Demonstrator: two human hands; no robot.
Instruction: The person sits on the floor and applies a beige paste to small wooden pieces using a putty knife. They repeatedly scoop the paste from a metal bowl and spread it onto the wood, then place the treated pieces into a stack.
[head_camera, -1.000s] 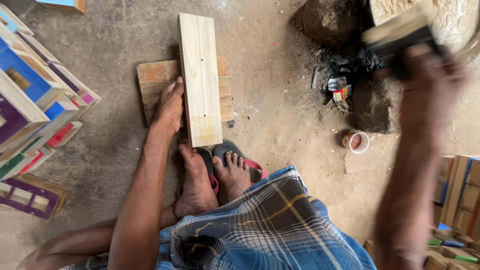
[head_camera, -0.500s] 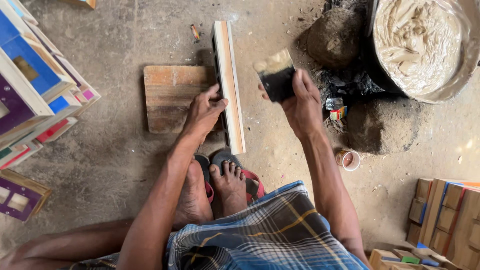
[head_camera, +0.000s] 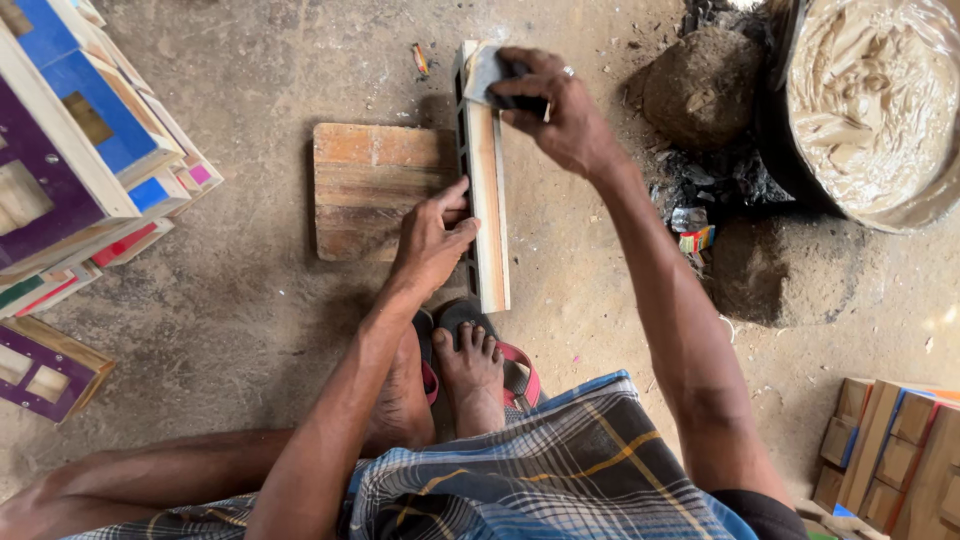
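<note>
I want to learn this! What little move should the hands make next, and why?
Probably draw the right hand with its flat scraper down the plank toward the feet. The scraper sits at the plank's far end, and the left hand steadies the plank on edge.

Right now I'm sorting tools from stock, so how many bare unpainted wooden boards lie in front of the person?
2. A long narrow plank stands on edge, steadied by the left hand while the right hand works its far end. A wider flat board lies under it. Others may be hidden.

Bare, dusty concrete floor (head_camera: 250, 330) in daylight
</note>
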